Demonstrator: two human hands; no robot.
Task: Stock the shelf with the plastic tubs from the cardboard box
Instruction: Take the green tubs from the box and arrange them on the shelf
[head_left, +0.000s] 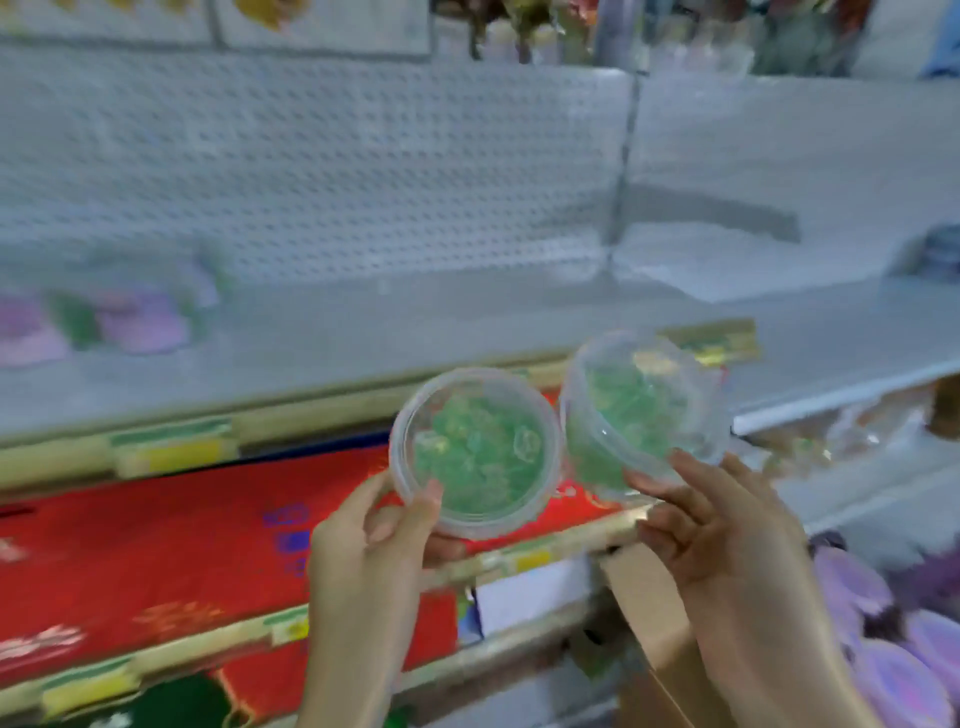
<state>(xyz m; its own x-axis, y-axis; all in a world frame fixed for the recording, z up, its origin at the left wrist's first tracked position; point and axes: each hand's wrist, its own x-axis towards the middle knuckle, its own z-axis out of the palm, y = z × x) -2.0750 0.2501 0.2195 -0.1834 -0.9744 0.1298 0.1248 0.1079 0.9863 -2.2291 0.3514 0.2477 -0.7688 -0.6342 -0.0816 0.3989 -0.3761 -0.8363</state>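
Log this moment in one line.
left hand: holds clear round plastic tub, green contents | right hand: holds second clear tub | white shelf ahead

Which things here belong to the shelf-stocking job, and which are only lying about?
For the job: left hand holding a green-filled tub; right hand holding a second tub; grey shelf; cardboard box.
Just lying about: red packs below; purple items at the right; yellow price tags.
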